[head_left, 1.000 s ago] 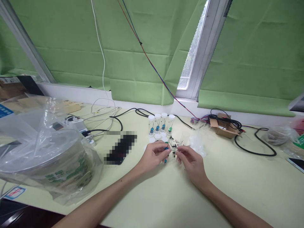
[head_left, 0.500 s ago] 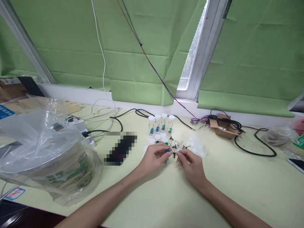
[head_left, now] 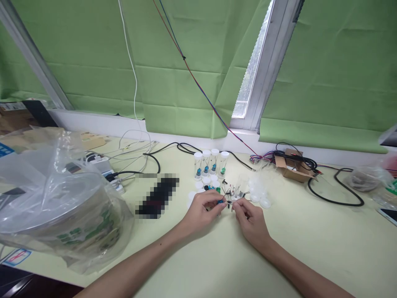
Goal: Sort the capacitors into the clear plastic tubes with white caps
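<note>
My left hand (head_left: 205,209) is closed in a pinch on a small blue part with thin wire legs (head_left: 221,201). Close beside it, my right hand (head_left: 250,216) is also pinched shut at its fingertips; what it holds is too small to make out. Between and behind the fingers lie several small black parts with thin legs (head_left: 228,193). Behind my left hand are more small pieces, among them a green one (head_left: 218,190). Several clear tubes with white caps (head_left: 214,163) stand upright in a row, with blue or green parts inside.
White round caps (head_left: 259,192) lie in a pile right of the parts. A bagged tub (head_left: 89,231) fills the left side. Farther back are a small cardboard box (head_left: 293,171), black cables (head_left: 333,202) and a power strip (head_left: 102,163). A phone (head_left: 387,216) lies at the right edge.
My left fingertips have shifted slightly right and down with the blue part. The right hand stays nearly in place, still pinched.
</note>
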The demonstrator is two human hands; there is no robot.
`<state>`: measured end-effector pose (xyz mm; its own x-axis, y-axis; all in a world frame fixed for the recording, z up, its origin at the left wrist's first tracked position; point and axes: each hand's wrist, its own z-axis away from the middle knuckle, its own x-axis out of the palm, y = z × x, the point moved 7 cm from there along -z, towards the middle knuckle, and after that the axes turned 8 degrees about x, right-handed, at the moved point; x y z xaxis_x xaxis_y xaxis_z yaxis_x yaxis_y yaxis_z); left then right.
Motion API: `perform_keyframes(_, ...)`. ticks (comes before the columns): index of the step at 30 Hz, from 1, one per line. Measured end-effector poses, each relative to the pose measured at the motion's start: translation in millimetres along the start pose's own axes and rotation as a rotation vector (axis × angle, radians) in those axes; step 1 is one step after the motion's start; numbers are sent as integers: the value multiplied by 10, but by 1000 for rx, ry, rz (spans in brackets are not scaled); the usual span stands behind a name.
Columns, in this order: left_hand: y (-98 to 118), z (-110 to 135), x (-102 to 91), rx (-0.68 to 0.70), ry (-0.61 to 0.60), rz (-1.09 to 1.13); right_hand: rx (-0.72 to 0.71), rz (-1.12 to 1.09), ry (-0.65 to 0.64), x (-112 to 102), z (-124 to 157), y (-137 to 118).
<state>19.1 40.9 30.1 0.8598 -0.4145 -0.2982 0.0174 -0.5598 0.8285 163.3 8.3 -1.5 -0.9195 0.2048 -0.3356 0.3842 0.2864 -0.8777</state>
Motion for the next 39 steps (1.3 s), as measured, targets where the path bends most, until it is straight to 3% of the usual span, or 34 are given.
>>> perform_keyframes(7,-34,-1,7,-48,-3,53,-31,-10,3,7,8,-60)
perform_keyframes(13,-56,-17,-8,-92,22,136,-211,61,109,-85,25,-194)
perform_keyframes(17,-61,-36,-16,-161,39,200,-318,105,86,-78,31,-243)
perform_keyframes(25,-81,-27,-9,-173,29,205,-331,62,73,-85,21,-234)
perform_keyframes(30,-80,-4,7,-105,-2,153,-182,-29,54,-75,3,-156)
perform_keyframes(36,-41,-2,15,-45,-15,51,223,-305,-14,12,-19,22)
perform_keyframes(39,-31,1,18,-25,-18,6,346,-411,-36,62,-25,67)
